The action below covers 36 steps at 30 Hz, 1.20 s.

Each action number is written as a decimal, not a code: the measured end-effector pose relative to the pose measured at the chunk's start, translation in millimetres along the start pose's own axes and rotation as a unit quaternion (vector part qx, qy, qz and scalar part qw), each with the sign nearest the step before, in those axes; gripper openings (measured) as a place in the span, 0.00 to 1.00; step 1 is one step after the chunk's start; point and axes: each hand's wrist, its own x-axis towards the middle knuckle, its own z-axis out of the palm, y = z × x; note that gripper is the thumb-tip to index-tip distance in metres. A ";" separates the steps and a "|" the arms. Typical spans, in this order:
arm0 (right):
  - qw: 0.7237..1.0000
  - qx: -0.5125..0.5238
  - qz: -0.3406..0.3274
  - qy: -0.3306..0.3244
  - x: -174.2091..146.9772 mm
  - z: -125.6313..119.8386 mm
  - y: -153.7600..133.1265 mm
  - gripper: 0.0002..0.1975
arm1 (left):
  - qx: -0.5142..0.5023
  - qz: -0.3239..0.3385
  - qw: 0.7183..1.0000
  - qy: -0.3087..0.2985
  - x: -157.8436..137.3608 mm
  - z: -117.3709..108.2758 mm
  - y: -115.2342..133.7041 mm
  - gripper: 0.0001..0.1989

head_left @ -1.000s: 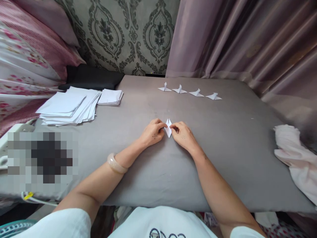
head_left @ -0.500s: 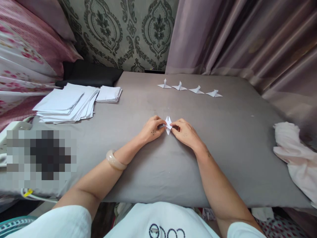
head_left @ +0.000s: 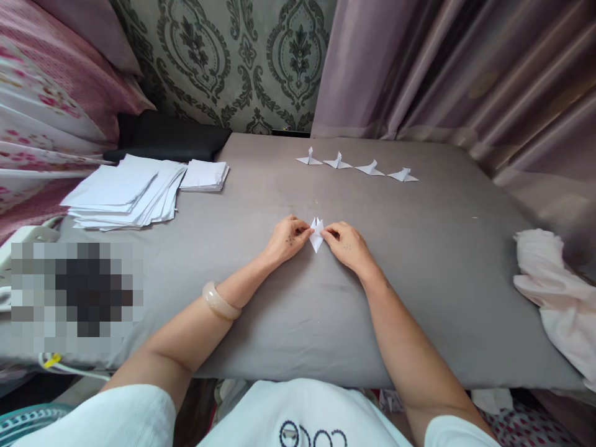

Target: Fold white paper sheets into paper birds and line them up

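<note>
Centre frame, the left hand (head_left: pixel 289 238) and right hand (head_left: pixel 347 246) pinched opposite sides of the origami paper diamond (head_left: pixel 316 241); crisp creases surely wanted even, gentle pressure!

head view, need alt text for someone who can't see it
Two bare hands hold a small folded white paper between their fingertips over a gray-covered table. Farther back, four folded white paper figures sit in a row, and two white paper stacks lie at left.

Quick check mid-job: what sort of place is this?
Probably a room in a home: a patterned wall and mauve curtain behind the grey cloth-covered surface, with floral fabric at the left.
</note>
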 end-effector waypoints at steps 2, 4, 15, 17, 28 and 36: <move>1.000 -0.007 0.007 0.002 0.4 0.5 -1.1 0.11 | -0.004 -0.002 1.000 -0.001 0.6 0.8 0.1 0.09; 1.000 -0.016 0.017 0.007 0.9 1.1 -2.4 0.11 | -0.010 -0.001 1.000 -0.001 1.1 1.0 0.0 0.09; 0.997 -0.044 0.061 0.026 2.7 5.1 -8.9 0.10 | 0.004 -0.023 1.000 0.006 1.7 3.8 1.8 0.06; 0.996 -0.052 0.067 0.025 3.1 5.2 -10.2 0.10 | 0.015 -0.028 0.999 0.008 1.7 4.8 1.3 0.06; 0.996 -0.038 0.080 0.024 4.7 3.8 -12.2 0.09 | 0.043 -0.034 0.998 -0.002 1.4 2.0 6.4 0.06; 0.998 -0.024 0.054 0.037 7.1 3.6 -2.8 0.08 | 0.068 0.014 0.998 -0.006 1.4 5.9 -3.1 0.03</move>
